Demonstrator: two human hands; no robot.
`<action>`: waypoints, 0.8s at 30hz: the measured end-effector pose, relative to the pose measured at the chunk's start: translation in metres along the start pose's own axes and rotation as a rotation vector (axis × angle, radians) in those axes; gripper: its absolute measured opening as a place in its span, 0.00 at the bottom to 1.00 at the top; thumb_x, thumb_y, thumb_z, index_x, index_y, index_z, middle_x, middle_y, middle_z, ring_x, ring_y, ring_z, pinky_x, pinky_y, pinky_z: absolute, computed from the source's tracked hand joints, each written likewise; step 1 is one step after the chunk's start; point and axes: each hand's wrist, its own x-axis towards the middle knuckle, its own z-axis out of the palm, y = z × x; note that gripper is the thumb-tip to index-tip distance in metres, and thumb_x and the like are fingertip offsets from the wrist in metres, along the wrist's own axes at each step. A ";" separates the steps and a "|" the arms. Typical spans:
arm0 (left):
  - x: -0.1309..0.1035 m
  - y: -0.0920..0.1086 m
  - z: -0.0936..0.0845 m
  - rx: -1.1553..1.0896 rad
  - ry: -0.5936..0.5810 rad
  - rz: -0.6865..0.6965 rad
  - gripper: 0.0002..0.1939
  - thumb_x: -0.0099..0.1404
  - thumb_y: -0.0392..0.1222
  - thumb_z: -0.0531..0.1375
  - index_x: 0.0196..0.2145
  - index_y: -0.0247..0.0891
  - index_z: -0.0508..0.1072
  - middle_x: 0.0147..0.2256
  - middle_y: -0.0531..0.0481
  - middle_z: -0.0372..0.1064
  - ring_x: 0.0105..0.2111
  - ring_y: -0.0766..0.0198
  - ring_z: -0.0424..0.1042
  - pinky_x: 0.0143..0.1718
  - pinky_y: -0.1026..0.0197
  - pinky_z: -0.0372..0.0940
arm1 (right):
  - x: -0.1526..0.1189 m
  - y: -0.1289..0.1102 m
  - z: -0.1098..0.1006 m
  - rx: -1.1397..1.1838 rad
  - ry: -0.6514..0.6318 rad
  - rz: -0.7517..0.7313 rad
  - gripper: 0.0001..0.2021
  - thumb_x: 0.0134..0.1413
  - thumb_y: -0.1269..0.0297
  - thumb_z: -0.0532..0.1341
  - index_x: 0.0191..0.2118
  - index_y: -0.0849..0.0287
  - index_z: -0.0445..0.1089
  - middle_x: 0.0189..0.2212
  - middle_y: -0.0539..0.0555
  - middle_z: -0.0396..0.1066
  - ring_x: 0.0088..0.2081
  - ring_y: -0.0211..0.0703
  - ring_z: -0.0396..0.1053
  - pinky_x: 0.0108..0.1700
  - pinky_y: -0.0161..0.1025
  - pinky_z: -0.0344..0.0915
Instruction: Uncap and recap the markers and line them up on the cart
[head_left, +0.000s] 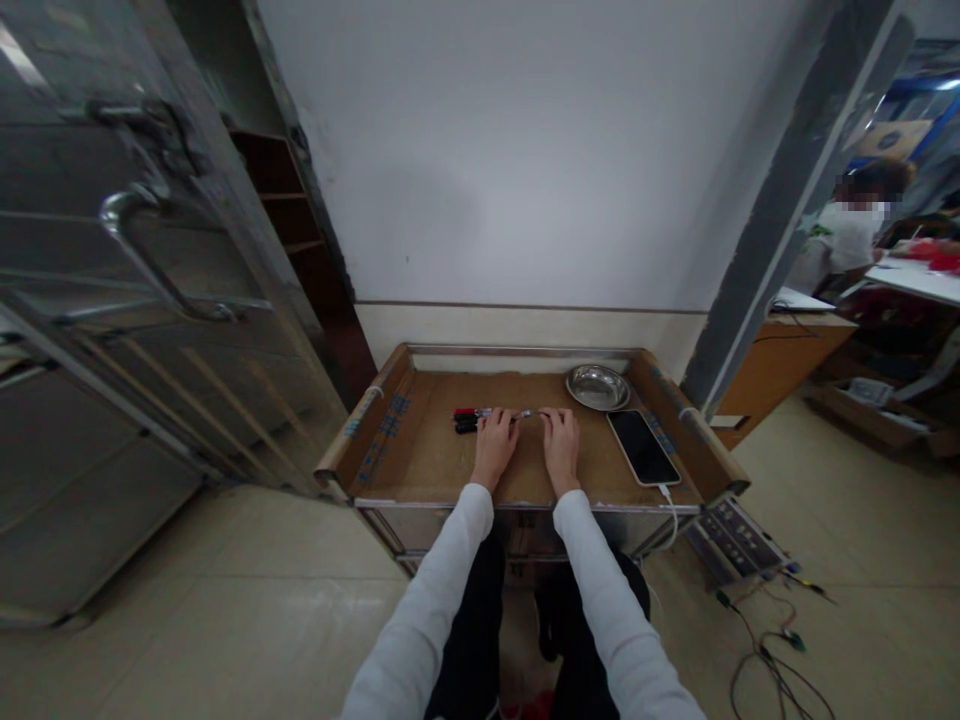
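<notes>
My left hand (pixel 496 440) rests palm down over the tray, fingers curled at the near end of a thin pen-like piece (pixel 529 413). The other end of this piece meets the pinched fingertips of my right hand (pixel 561 438), so it lies level between the two hands. Its details are too small to make out. Just left of my left hand lie a red marker (pixel 464 412) and a black marker (pixel 465 426), side by side. Their right ends are partly hidden by my left fingers.
A cardboard-lined cart top (pixel 435 470) with raised sides holds everything. At its back right sits a steel bowl (pixel 598 388). A phone (pixel 643 447) with a white cable (pixel 670 505) lies at the right. On the floor stands an electrical box (pixel 742 540) with loose cables.
</notes>
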 end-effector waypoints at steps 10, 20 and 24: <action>-0.001 -0.006 -0.001 -0.154 0.048 -0.026 0.09 0.67 0.39 0.53 0.44 0.37 0.67 0.42 0.46 0.69 0.42 0.60 0.68 0.45 0.59 0.61 | -0.003 -0.016 -0.009 0.340 -0.275 -0.225 0.24 0.61 0.67 0.47 0.63 0.55 0.53 0.58 0.54 0.62 0.53 0.40 0.65 0.56 0.38 0.60; -0.010 -0.002 -0.013 0.211 0.060 -0.366 0.11 0.65 0.36 0.52 0.44 0.34 0.67 0.42 0.41 0.66 0.42 0.55 0.67 0.44 0.55 0.61 | -0.010 -0.001 0.016 -0.051 -0.298 -0.069 0.24 0.58 0.69 0.46 0.60 0.69 0.56 0.57 0.65 0.62 0.58 0.49 0.59 0.58 0.47 0.57; -0.013 0.001 -0.013 0.292 0.000 -0.414 0.12 0.64 0.34 0.50 0.44 0.31 0.65 0.42 0.38 0.64 0.41 0.54 0.67 0.42 0.56 0.62 | -0.014 0.000 0.015 -0.198 -0.369 -0.063 0.22 0.61 0.67 0.45 0.57 0.69 0.62 0.59 0.65 0.60 0.61 0.50 0.54 0.61 0.46 0.51</action>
